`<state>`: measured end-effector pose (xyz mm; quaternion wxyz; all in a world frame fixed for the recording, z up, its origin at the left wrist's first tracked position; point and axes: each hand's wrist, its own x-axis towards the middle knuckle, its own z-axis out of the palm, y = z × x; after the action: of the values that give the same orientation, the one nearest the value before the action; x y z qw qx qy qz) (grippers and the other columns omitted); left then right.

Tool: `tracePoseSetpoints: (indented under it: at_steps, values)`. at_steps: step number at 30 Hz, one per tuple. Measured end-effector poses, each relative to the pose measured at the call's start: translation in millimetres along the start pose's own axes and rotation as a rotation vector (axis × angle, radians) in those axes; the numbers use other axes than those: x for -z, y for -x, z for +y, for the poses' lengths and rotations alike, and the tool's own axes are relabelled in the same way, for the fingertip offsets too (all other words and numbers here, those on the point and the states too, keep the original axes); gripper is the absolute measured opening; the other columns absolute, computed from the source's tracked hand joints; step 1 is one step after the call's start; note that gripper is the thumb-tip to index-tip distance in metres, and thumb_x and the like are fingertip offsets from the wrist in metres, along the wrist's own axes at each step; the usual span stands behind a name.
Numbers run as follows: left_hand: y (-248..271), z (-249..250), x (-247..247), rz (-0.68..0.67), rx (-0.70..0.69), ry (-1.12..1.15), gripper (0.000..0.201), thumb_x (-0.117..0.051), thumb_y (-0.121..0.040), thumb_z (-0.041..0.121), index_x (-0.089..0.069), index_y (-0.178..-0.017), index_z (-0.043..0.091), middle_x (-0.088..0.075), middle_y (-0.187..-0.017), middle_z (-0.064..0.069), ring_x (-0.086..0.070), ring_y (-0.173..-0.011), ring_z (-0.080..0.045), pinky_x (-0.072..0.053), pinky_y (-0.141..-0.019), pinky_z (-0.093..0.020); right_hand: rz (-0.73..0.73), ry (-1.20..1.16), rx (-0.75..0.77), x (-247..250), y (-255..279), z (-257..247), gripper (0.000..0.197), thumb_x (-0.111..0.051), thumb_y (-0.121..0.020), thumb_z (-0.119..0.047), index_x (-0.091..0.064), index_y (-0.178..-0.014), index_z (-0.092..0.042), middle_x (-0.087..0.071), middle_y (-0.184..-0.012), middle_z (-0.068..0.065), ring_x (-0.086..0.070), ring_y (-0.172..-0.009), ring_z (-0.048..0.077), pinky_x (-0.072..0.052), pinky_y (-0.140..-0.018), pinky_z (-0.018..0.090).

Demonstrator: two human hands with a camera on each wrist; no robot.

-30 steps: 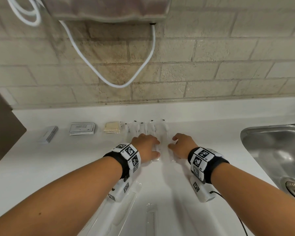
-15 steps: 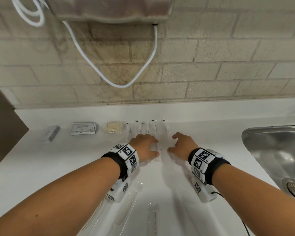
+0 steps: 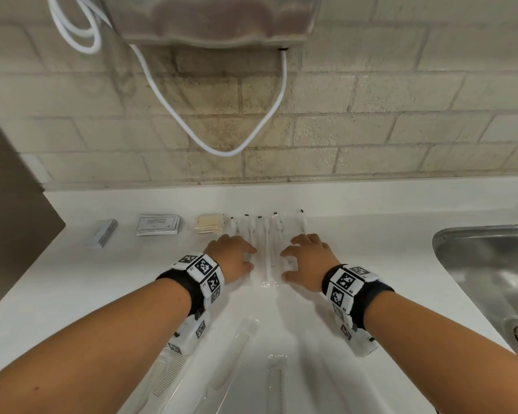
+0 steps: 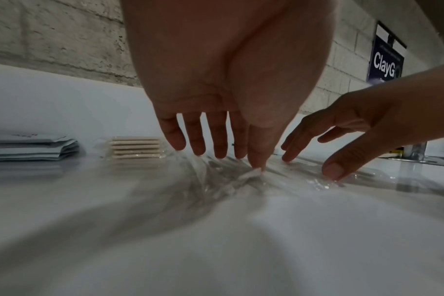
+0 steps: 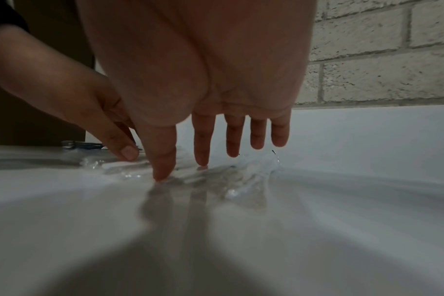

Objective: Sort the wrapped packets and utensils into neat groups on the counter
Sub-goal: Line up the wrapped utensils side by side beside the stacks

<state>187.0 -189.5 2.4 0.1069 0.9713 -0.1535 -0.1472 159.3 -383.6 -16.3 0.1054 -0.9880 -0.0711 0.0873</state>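
Note:
A row of clear-wrapped toothbrushes (image 3: 265, 234) lies at the back centre of the white counter (image 3: 72, 279). My left hand (image 3: 235, 255) rests on the left part of the row and my right hand (image 3: 305, 258) on the right part. In the left wrist view the straight fingers (image 4: 216, 144) of the left hand touch the crinkled wrap (image 4: 231, 178). The right wrist view shows the right thumb and fingers (image 5: 202, 148) pressing down on the wrapped toothbrushes (image 5: 243, 176). Neither hand grips anything. Several wrapped combs (image 3: 232, 357) lie near the front edge under my forearms.
Left of the toothbrushes stand a beige packet stack (image 3: 208, 224), a white sachet stack (image 3: 157, 225) and a grey packet stack (image 3: 105, 233). A steel sink (image 3: 491, 264) is at the right. A white hose (image 3: 222, 150) hangs on the brick wall.
My left hand has slid a little to the left, so the gap between the two hands over the wrappers is slightly wider. The stacks have not moved.

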Motion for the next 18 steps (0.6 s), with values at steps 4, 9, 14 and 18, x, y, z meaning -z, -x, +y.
tracePoseSetpoints:
  at_steps: [4, 9, 14, 18]
  values:
    - [-0.5, -2.1, -0.7, -0.014, 0.001, 0.001, 0.045, -0.054, -0.093, 0.039, -0.051, -0.137, 0.032, -0.045, -0.147, 0.002, -0.039, -0.134, -0.023, -0.033, -0.111, -0.037, -0.016, 0.010, -0.002, 0.1, 0.3, 1.1, 0.055, -0.058, -0.084, -0.046, -0.048, -0.137, -0.032, -0.040, -0.146, -0.001, -0.025, -0.138, 0.025, -0.019, -0.114, 0.039]
    - [-1.4, -0.5, -0.3, -0.018, 0.006, 0.004, 0.045, -0.053, -0.093, 0.039, -0.051, -0.137, 0.032, -0.045, -0.146, 0.000, -0.040, -0.133, -0.025, -0.034, -0.110, -0.037, -0.038, 0.007, -0.011, 0.7, -1.9, 5.3, 0.056, -0.058, -0.083, -0.046, -0.047, -0.136, -0.033, -0.042, -0.144, -0.004, -0.025, -0.139, 0.024, -0.014, -0.118, 0.043]
    - [-0.8, 1.6, 0.9, -0.020, 0.002, -0.010, 0.045, -0.052, -0.094, 0.039, -0.050, -0.138, 0.031, -0.045, -0.146, -0.001, -0.039, -0.133, -0.026, -0.033, -0.110, -0.037, -0.049, 0.001, -0.019, 0.1, -2.1, 7.4, 0.056, -0.058, -0.083, -0.046, -0.047, -0.136, -0.034, -0.041, -0.145, -0.004, -0.024, -0.141, 0.024, -0.012, -0.119, 0.045]
    - [0.7, 1.5, 1.1, -0.011, 0.009, -0.005, 0.045, -0.053, -0.093, 0.040, -0.050, -0.138, 0.032, -0.046, -0.145, -0.002, -0.039, -0.133, -0.026, -0.031, -0.110, -0.037, -0.039, -0.006, -0.017, -1.3, -2.3, 7.7, 0.056, -0.059, -0.082, -0.045, -0.047, -0.136, -0.034, -0.041, -0.145, -0.004, -0.024, -0.141, 0.023, -0.011, -0.119, 0.045]
